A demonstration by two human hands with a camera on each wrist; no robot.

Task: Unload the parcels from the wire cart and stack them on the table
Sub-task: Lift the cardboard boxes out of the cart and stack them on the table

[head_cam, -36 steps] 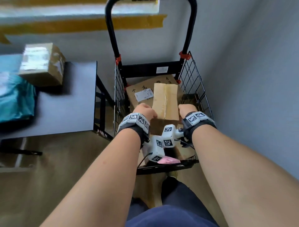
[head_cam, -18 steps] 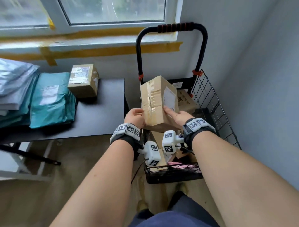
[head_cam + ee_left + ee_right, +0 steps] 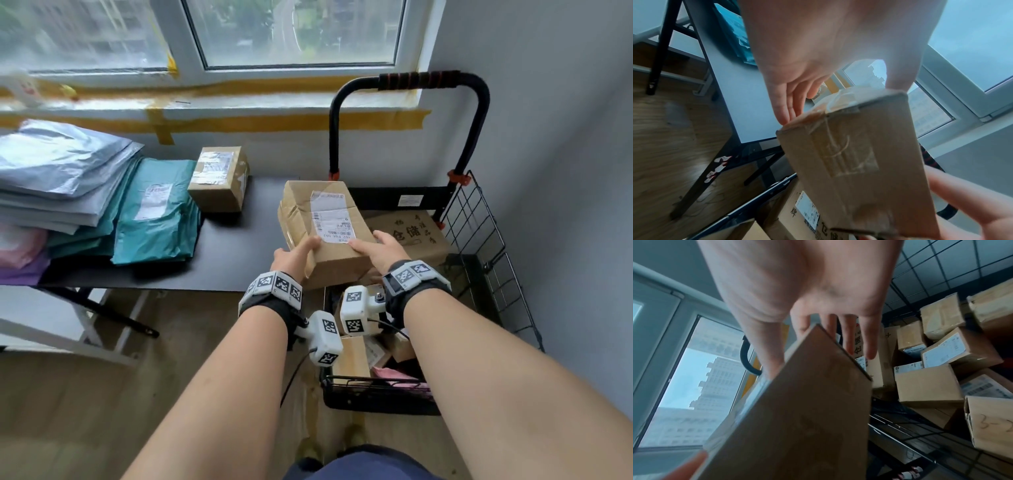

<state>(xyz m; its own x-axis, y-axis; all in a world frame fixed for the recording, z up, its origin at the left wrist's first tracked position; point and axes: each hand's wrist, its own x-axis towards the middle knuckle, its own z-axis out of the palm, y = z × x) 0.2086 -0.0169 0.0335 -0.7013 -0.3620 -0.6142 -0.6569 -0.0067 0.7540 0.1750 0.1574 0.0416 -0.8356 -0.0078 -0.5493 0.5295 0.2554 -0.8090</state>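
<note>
Black table (image 3: 219,253) under window, mailers and small box (image 3: 219,178) already on it | parcel (image 3: 325,236) held above wire cart (image 3: 486,240), clasped between left hand (image 3: 294,255) and right hand (image 3: 380,251), fingers (image 3: 789,104) curled round it | step judged: carry-over | next: to be moved left and set down by the stack.

A second ago my hands were down inside the wire cart (image 3: 486,240), closing on the brown parcel (image 3: 329,236) where it lay on the larger printed carton (image 3: 416,233). Half a second ago I had it up on end above the cart. Now it's turned label-up and carried leftward, over the near corner of the black table (image 3: 222,253) — my left hand (image 3: 291,255) and right hand (image 3: 380,250) have shifted to its near end, thumbs on top.
</note>
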